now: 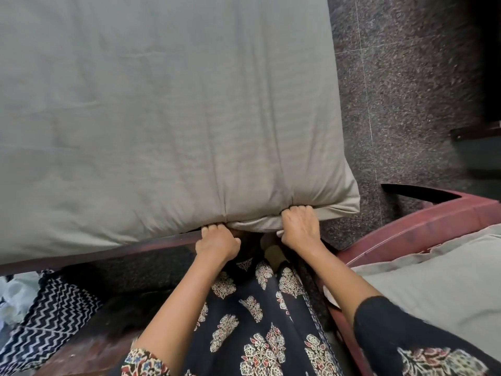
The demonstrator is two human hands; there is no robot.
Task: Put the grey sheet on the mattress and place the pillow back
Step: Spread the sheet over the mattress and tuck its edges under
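- Sheet (151,109): grey, faintly striped. It is spread over the mattress top and wrapped round the near right corner, with a folded flap at the corner's right side. Light creases fan out from the near edge.
- Mattress: wholly covered, so no bare part is seen. Its near edge lies on the frame (108,252).
- Axis: the long axis is judged to run away from the person, near edge to far edge. The far end is out of view, so this is not certain. The corner in hand points toward the person's right.
- Left hand (217,244): fingers curled and tucked under the near edge, with sheet fabric pressed beneath them.
- Right hand (298,226): fingers closed on bunched sheet at the near edge, just beside the corner.
- Risks, as judged: a hard pull at this corner could drag the sheet off the unseen far corners. Slack left under the edge could let the tuck spring out. The creases may be locked in if tucked as they lie. Fingers could be pinched between mattress and frame.
- Pillow (433,289): grey, on the red chair (423,221) at the right, well apart from the mattress and not yet replaced.
- Floor (406,77): dark speckled stone, right of the bed.
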